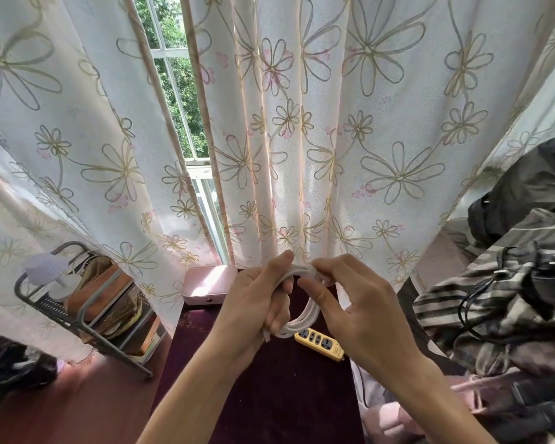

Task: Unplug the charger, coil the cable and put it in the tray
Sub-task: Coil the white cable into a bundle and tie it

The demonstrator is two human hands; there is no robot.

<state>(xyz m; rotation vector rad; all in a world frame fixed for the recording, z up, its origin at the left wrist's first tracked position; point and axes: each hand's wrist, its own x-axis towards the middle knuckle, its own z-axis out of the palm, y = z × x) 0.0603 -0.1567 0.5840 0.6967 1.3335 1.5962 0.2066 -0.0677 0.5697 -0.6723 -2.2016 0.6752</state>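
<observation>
A white charger cable [305, 320] hangs in several loops between my hands, above a dark purple table [269, 395]. My left hand [257, 302] is closed around the left side of the coil, with a cable end sticking out below its fingers. My right hand [350, 302] pinches the top of the coil with thumb and fingers. A yellow power strip [321, 342] lies on the table just under the coil, with nothing plugged into it. A pink tray or box [205, 285] sits at the table's far edge by the curtain.
Flowered curtains [334, 139] hang close behind the table. To the left stands a metal rack [87, 302] with books and a small lamp. A heap of clothes and black cords [500, 299] lies at the right.
</observation>
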